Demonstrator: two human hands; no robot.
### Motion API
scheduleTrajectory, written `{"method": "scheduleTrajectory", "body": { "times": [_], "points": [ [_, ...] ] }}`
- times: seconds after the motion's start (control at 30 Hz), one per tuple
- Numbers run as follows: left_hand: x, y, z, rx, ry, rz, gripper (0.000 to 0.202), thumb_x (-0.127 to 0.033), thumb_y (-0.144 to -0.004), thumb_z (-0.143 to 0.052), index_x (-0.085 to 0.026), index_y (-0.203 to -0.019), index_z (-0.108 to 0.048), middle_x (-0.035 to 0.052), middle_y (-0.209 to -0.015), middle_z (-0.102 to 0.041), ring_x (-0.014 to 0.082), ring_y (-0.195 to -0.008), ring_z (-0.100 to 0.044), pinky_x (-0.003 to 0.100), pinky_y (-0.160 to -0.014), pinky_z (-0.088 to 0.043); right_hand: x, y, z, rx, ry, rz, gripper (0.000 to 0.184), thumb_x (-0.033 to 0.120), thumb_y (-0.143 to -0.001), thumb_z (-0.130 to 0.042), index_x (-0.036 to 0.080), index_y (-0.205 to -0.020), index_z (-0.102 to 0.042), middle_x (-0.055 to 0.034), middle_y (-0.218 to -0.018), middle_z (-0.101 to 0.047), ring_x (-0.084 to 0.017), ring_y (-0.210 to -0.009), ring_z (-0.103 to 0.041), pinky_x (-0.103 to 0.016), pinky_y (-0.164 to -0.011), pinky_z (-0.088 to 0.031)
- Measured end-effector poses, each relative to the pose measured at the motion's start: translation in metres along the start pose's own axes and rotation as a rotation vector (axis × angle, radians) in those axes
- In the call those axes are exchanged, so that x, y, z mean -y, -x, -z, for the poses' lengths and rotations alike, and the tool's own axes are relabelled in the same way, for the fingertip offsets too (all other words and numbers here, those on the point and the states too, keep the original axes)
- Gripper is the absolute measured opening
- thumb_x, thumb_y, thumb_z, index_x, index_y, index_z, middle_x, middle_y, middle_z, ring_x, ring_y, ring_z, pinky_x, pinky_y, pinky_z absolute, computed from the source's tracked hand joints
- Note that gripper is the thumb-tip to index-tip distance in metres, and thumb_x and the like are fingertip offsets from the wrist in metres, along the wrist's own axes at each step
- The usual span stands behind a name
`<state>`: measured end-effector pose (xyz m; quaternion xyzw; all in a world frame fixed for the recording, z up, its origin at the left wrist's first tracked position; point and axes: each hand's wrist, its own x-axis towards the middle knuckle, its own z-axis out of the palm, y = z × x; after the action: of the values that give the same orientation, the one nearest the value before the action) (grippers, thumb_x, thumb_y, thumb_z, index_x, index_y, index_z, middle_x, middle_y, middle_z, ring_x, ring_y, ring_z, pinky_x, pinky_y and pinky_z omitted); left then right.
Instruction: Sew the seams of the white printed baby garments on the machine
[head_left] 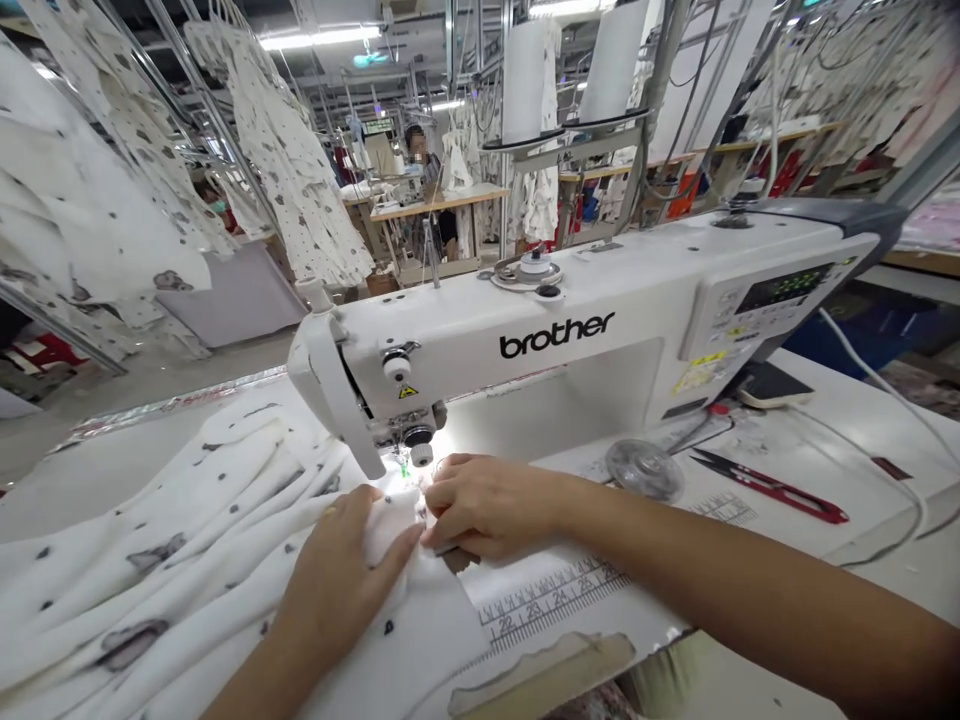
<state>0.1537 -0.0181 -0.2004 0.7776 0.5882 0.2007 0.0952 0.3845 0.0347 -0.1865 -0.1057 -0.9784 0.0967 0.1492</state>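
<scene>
a white cloth with dark spots and grey printed shapes spreads from the left edge of the frame to the lower middle, lying in loose folds on the left and flatter near the middle, where it reaches the head of a white sewing machine. the left hand, left of the bottom middle, lies on the cloth with thumb and forefinger spread apart, the fabric showing between them; its other fingers are hidden. the right hand, at the middle of the frame, has its fingers curled close together at the cloth's edge, just beside the lit needle area; whether they pinch the fabric, i cannot tell. a printed ruler runs along the table below the right hand and forearm. to the right of the middle sit a clear round piece and red-handled snips. two white thread cones stand at the top, right of the middle, and spotted clothes hang at the upper left. a person is in the background, near the upper middle.
</scene>
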Motion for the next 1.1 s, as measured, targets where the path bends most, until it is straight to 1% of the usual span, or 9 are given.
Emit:
{"method": "scheduleTrajectory", "body": {
  "times": [0.1, 0.2, 0.27, 0.4, 0.57, 0.7, 0.8, 0.97, 1.1],
  "points": [
    [-0.001, 0.002, -0.004, -0.045, -0.117, -0.055, 0.029, -0.044, -0.083, -0.061, -0.022, -0.099, -0.052, 0.0044, -0.090, -0.063, 0.0274, -0.086, -0.060, 0.038, -0.072, -0.047, 0.001, -0.001, 0.000, 0.013, 0.005, -0.001, 0.022, 0.011, -0.086, -0.060, 0.020, -0.103, -0.072, 0.0017, -0.084, -0.064, -0.012, -0.075, -0.052, -0.027, -0.084, -0.038],
    [0.001, 0.004, -0.007, -0.074, -0.223, -0.226, 0.018, -0.023, -0.084, -0.053, -0.022, -0.101, -0.052, 0.0046, -0.092, -0.061, 0.0270, -0.089, -0.058, 0.039, -0.078, -0.045, 0.001, -0.002, 0.000, 0.015, 0.035, 0.003, 0.017, 0.014, -0.086, -0.062, 0.019, -0.099, -0.071, 0.0013, -0.082, -0.066, -0.014, -0.073, -0.052, -0.028, -0.082, -0.038],
    [0.002, 0.005, -0.006, -0.119, -0.299, -0.350, 0.021, -0.015, -0.085, -0.049, -0.021, -0.105, -0.054, 0.0050, -0.093, -0.060, 0.0260, -0.088, -0.057, 0.039, -0.080, -0.044, 0.002, -0.002, 0.000, 0.025, 0.064, 0.002, 0.010, 0.016, -0.087, -0.061, 0.020, -0.092, -0.070, 0.0017, -0.080, -0.066, -0.014, -0.072, -0.052, -0.028, -0.081, -0.038],
    [0.001, 0.007, 0.000, -0.200, -0.407, -0.594, 0.027, -0.012, -0.089, -0.048, -0.015, -0.115, -0.056, 0.0066, -0.089, -0.059, 0.0244, -0.084, -0.054, 0.038, -0.080, -0.042, 0.004, -0.001, 0.001, 0.023, 0.098, 0.005, 0.008, 0.019, -0.088, -0.061, 0.020, -0.082, -0.067, 0.0026, -0.079, -0.066, -0.014, -0.070, -0.051, -0.028, -0.080, -0.038],
    [0.003, 0.005, 0.006, -0.138, -0.403, -0.728, 0.031, -0.010, -0.088, -0.046, -0.014, -0.116, -0.057, 0.0044, -0.079, -0.057, 0.0227, -0.076, -0.053, 0.038, -0.076, -0.041, 0.004, -0.001, 0.001, 0.008, 0.090, -0.001, 0.013, 0.020, -0.089, -0.060, 0.020, -0.077, -0.065, 0.0030, -0.077, -0.066, -0.013, -0.069, -0.052, -0.028, -0.078, -0.038],
    [0.007, 0.003, 0.006, -0.116, -0.335, -0.793, 0.036, -0.002, -0.086, -0.041, -0.016, -0.116, -0.056, 0.0081, -0.099, -0.063, 0.0248, -0.094, -0.056, 0.041, -0.090, -0.040, 0.005, 0.000, 0.001, 0.014, 0.080, -0.011, 0.015, 0.021, -0.090, -0.060, 0.020, -0.076, -0.065, 0.0031, -0.075, -0.066, -0.014, -0.069, -0.053, -0.029, -0.078, -0.038],
    [0.008, 0.002, 0.005, -0.032, -0.181, -0.702, 0.032, -0.003, -0.087, -0.041, -0.017, -0.112, -0.055, 0.0083, -0.115, -0.061, 0.0225, -0.111, -0.054, 0.035, -0.097, -0.040, 0.006, 0.000, 0.002, 0.019, 0.071, -0.014, 0.016, 0.021, -0.090, -0.060, 0.020, -0.075, -0.065, 0.0025, -0.075, -0.066, -0.014, -0.069, -0.053, -0.029, -0.078, -0.039],
    [0.005, 0.000, 0.005, 0.048, 0.062, -0.331, 0.019, -0.013, -0.089, -0.042, -0.023, -0.100, -0.054, 0.0016, -0.099, -0.062, 0.0171, -0.094, -0.059, 0.027, -0.078, -0.047, 0.007, 0.000, 0.002, 0.024, 0.045, -0.017, 0.016, 0.019, -0.091, -0.058, 0.020, -0.075, -0.064, 0.0021, -0.077, -0.065, -0.013, -0.069, -0.053, -0.029, -0.079, -0.038],
    [0.000, -0.004, 0.003, 0.008, 0.100, -0.232, 0.011, -0.020, -0.090, -0.046, -0.023, -0.095, -0.055, -0.0002, -0.089, -0.062, 0.0170, -0.083, -0.059, 0.026, -0.070, -0.047, 0.007, 0.000, 0.001, 0.031, 0.061, -0.022, 0.016, 0.020, -0.092, -0.057, 0.019, -0.077, -0.063, 0.0021, -0.077, -0.066, -0.014, -0.070, -0.053, -0.029, -0.081, -0.038]
  ]
}}
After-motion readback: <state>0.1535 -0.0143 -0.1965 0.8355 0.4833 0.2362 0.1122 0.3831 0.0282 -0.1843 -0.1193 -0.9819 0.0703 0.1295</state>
